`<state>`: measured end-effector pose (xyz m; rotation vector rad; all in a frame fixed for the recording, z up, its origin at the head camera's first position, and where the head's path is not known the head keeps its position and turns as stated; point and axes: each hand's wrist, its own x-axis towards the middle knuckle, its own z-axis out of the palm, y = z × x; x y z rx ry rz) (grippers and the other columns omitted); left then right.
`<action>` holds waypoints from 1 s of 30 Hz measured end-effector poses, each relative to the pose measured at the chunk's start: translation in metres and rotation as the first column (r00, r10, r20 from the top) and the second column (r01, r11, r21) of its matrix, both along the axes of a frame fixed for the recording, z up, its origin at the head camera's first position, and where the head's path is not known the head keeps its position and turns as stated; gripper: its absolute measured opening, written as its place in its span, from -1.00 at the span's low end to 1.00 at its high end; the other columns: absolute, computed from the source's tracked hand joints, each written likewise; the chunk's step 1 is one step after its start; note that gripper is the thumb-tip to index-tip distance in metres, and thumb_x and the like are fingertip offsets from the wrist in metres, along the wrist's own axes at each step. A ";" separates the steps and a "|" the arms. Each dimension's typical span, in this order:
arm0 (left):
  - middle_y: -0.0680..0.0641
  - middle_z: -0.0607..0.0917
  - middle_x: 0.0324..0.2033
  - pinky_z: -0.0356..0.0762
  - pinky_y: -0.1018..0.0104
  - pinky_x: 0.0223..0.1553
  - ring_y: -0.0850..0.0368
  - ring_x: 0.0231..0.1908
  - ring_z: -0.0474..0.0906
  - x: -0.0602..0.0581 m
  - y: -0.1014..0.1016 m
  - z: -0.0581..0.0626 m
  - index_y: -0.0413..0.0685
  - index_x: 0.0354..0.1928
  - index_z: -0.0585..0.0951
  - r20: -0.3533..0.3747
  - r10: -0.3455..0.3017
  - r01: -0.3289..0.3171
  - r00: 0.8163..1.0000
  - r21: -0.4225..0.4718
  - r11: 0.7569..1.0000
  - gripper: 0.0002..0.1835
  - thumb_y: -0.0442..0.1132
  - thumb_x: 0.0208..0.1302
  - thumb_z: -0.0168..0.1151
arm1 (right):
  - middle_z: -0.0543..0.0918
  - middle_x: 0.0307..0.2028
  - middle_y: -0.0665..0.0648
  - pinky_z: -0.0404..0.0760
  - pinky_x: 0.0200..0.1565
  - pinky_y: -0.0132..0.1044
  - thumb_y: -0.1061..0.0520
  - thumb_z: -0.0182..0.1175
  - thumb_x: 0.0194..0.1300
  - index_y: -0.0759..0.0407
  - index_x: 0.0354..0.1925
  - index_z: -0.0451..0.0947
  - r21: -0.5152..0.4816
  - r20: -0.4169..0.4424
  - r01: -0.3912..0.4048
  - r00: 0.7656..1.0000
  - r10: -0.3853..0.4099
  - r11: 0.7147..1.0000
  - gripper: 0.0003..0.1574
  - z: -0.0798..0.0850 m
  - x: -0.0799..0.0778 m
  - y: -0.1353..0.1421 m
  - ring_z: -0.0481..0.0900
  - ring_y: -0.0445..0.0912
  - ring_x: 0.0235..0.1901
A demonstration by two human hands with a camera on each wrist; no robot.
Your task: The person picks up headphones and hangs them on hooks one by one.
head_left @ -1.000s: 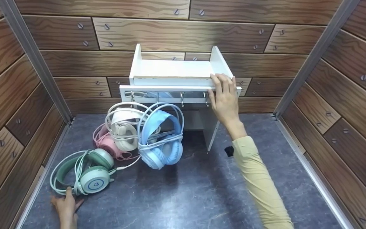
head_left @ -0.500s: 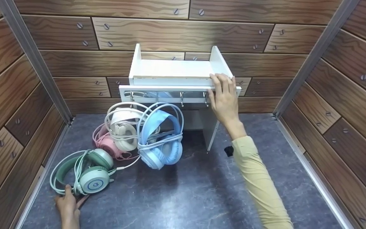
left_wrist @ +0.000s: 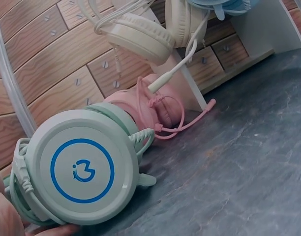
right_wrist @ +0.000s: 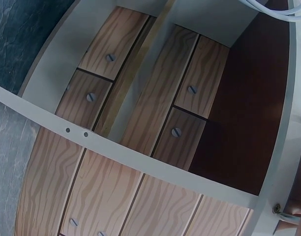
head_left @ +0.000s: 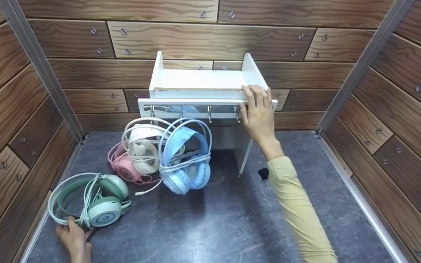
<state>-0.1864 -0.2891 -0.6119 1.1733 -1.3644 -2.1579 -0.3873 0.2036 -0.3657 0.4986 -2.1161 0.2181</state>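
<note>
My left hand [head_left: 73,239] holds green headphones [head_left: 104,213] by the headband and wound cable, at the front left. Its thumb lies over the band and the other fingers are mostly hidden underneath. In the left wrist view the earcup [left_wrist: 82,167] faces the camera, showing a blue ring. My right hand [head_left: 260,118] grips the front right of a white rack [head_left: 203,94], fingers over the top and thumb at the hook rail. Blue headphones [head_left: 183,180] and white headphones [head_left: 144,160] hang at the rack's front. Pink headphones [head_left: 124,170] are lower, partly behind the white pair.
Metal hooks [head_left: 209,114] line the rack's front rail, two showing bare near the right hand. Wood-patterned walls [head_left: 210,40] enclose a dark marbled surface [head_left: 210,226]. A white microphone boom [head_left: 148,190] sticks out near the blue and white pairs.
The left hand and the green headphones have shifted slightly left and towards the camera, away from the white boom tip. My right hand stays on the rack.
</note>
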 end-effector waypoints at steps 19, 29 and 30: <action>-0.14 0.25 0.32 0.10 0.06 0.28 -0.04 0.30 0.16 0.023 0.006 0.030 -0.11 0.29 0.16 0.100 0.168 -0.099 0.981 -0.486 0.869 -0.38 0.10 0.31 -0.10 | 0.27 0.19 0.08 -0.18 0.37 -0.01 -0.12 -0.24 0.42 -0.01 0.32 0.14 0.009 0.005 0.006 1.000 -0.006 1.000 -0.43 0.000 0.000 0.000 0.10 -0.05 0.29; -0.10 0.44 0.20 0.28 0.00 0.06 -0.08 0.16 0.38 0.020 0.012 0.042 0.18 0.31 0.26 0.090 0.210 -0.102 0.974 -0.652 0.752 -0.45 0.13 0.32 -0.10 | 0.29 0.17 0.08 -0.19 0.37 -0.01 -0.12 -0.22 0.41 -0.01 0.32 0.15 0.004 -0.006 0.000 1.000 0.000 1.000 -0.43 0.000 0.000 0.001 0.12 -0.04 0.27; -0.08 0.44 0.21 0.29 0.01 0.05 -0.06 0.16 0.39 0.020 0.013 0.042 0.21 0.30 0.27 0.079 0.220 -0.115 0.972 -0.658 0.744 -0.46 0.14 0.31 -0.09 | 0.29 0.17 0.08 -0.21 0.37 -0.02 -0.12 -0.22 0.41 -0.01 0.32 0.15 0.003 -0.005 -0.002 1.000 0.003 1.000 -0.43 0.000 0.000 0.001 0.12 -0.04 0.27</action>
